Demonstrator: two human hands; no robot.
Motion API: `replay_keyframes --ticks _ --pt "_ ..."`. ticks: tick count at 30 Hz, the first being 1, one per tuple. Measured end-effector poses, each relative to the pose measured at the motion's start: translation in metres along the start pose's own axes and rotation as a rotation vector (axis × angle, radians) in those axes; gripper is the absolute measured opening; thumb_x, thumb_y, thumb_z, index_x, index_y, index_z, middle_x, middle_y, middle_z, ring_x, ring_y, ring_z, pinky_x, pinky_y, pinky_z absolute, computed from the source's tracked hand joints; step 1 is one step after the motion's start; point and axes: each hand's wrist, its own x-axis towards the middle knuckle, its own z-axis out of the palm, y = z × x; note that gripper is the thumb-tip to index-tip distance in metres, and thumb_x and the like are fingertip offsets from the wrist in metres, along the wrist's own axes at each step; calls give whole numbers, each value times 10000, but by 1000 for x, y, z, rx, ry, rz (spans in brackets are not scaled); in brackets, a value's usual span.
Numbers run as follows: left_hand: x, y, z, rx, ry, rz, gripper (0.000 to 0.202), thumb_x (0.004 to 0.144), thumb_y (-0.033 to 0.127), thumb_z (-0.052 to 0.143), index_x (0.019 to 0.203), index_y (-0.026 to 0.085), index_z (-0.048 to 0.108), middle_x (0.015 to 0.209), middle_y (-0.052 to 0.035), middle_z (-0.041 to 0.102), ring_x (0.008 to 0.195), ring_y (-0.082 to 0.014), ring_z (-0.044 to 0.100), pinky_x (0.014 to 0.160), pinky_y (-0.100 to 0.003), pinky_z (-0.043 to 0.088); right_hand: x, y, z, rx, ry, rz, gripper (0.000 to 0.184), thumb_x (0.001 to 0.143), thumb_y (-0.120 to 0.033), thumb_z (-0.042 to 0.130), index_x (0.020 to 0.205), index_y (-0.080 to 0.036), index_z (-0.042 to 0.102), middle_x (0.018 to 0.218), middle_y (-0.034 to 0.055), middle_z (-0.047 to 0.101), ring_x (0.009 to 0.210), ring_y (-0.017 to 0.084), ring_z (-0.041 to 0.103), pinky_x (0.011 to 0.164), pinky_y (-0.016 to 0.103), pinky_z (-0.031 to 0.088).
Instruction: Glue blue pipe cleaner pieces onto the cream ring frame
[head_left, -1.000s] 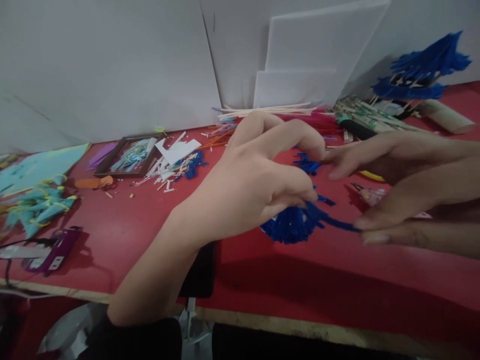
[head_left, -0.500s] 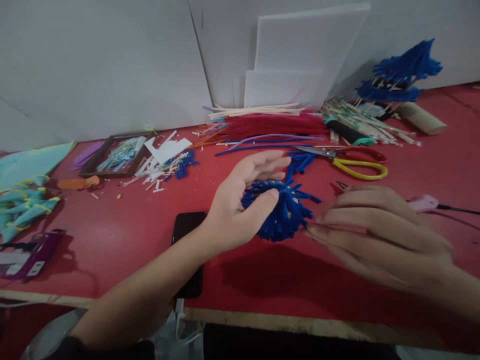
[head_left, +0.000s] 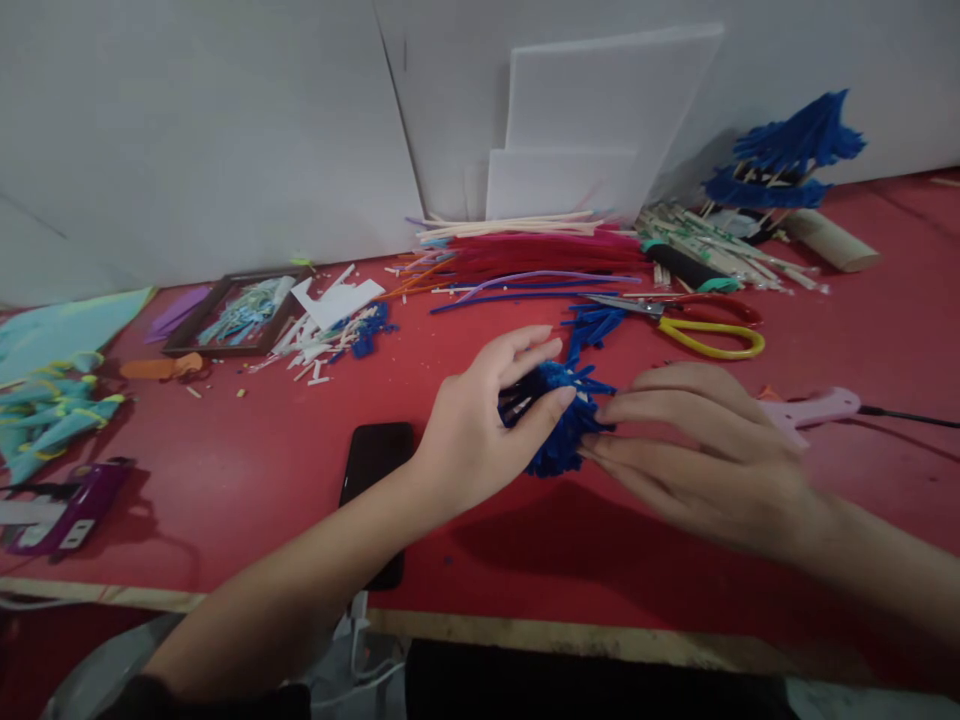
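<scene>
My left hand point(head_left: 480, 425) grips a spiky ball of blue pipe cleaners point(head_left: 559, 415) between thumb and fingers, just above the red table point(head_left: 247, 440). My right hand point(head_left: 697, 455) reaches in from the right, its fingers stretched out and pressed together, with the tips touching the right side of the blue ball. A few loose blue pipe cleaner pieces point(head_left: 592, 322) lie just behind the ball.
A black phone point(head_left: 375, 480) lies by my left wrist. Yellow-handled scissors point(head_left: 697, 325) and a pink glue gun point(head_left: 814, 408) lie to the right. Red, purple and cream sticks point(head_left: 540, 255), white boards point(head_left: 592, 125), a frame point(head_left: 236, 310) and scraps line the back. Teal paper craft point(head_left: 52, 410) sits far left.
The view pulled back from the hands. My left hand turned the blue ball and closed more on it. My right hand moved left until its fingertips met the ball.
</scene>
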Motion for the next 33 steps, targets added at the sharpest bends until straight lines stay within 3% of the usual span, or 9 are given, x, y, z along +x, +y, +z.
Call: replay_keyframes --ticks 8,24,33 --pt "2 3 6 -4 37 4 343 929 273 741 1242 197 624 1316 -107 780 1258 -267 737 1059 -325 630 6 3 -1 5 -5 -70 156 836 -74 781 885 -200 702 969 77 771 930 215 696 790 399 598" --pt "0 1 5 174 55 61 277 951 269 699 1214 181 707 1225 -81 808 1150 -249 774 1040 -366 633 11 5 -3 83 -44 -18 154 884 -127 767 911 -247 673 1006 42 750 977 199 665 830 398 561" --pt "-1 -1 7 155 39 76 278 965 340 710 1203 197 698 1254 -81 797 1182 -260 762 1122 -417 590 12 5 -3 21 -64 -54 128 927 -145 714 853 -243 678 944 30 739 904 192 648 781 381 524"
